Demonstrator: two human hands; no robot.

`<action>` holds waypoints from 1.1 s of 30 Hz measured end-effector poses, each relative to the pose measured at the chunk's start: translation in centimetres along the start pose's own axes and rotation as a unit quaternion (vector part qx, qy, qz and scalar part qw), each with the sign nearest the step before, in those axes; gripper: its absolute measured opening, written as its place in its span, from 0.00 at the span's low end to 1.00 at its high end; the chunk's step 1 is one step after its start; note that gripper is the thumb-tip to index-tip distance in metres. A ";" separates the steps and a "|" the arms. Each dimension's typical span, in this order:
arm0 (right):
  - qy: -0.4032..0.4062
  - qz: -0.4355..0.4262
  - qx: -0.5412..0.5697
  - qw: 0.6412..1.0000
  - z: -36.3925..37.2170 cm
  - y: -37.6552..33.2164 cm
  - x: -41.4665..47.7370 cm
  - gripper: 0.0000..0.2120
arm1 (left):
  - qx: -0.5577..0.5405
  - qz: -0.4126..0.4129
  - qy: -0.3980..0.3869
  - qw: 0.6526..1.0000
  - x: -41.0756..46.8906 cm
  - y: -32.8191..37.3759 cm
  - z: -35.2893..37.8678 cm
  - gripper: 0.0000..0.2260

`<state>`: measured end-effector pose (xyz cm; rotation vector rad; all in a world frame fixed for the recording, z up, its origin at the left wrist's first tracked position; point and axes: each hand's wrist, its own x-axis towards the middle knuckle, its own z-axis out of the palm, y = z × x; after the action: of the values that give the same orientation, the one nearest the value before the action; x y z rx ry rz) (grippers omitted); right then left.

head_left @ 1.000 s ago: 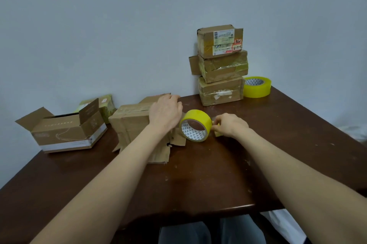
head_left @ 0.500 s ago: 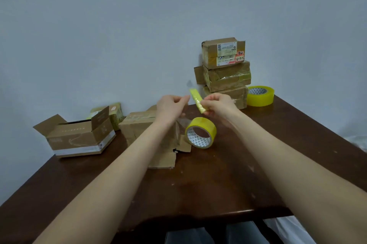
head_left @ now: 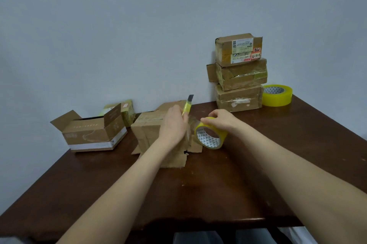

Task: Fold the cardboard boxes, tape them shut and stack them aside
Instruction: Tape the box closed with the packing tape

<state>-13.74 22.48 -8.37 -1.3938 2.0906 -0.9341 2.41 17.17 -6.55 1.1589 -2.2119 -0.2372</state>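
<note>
At the middle of the tabletop (head_left: 198, 194) lies a worn cardboard box (head_left: 148, 130). Over its right end the left hand (head_left: 172, 124) has its grip clenched round a yellow utility knife (head_left: 186, 107) (blade pointing up and away). Just right of the box, the right hand (head_left: 220, 120) grasps a yellow tape roll (head_left: 206, 141) standing on edge. Three taped boxes (head_left: 239, 76) are stacked at the far right, a second roll (head_left: 277, 95) beside them; an open box (head_left: 93, 134) sits left
</note>
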 end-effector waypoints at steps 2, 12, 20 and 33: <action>-0.018 -0.004 0.018 1.000 -0.4 -0.2 0.3 0.25 | 0.003 -0.002 0.016 1.000 -0.7 -0.7 0.4 0.09; -0.007 -0.017 -0.083 0.996 -0.2 -0.7 -0.1 0.23 | -0.015 -0.015 0.033 0.999 -1.6 -0.9 0.5 0.08; 0.073 0.017 -0.064 0.995 1.0 -1.2 -0.7 0.09 | -0.002 0.024 0.026 0.999 -1.9 -1.1 0.3 0.07; 0.080 0.043 -0.073 0.993 1.3 -1.6 -0.7 0.05 | 0.017 0.061 0.008 0.998 -1.9 -1.7 0.2 0.06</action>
<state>-11.61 22.31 -8.05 -1.3244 2.3612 -0.9002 4.28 17.68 -8.24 1.0360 -2.2713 -0.1393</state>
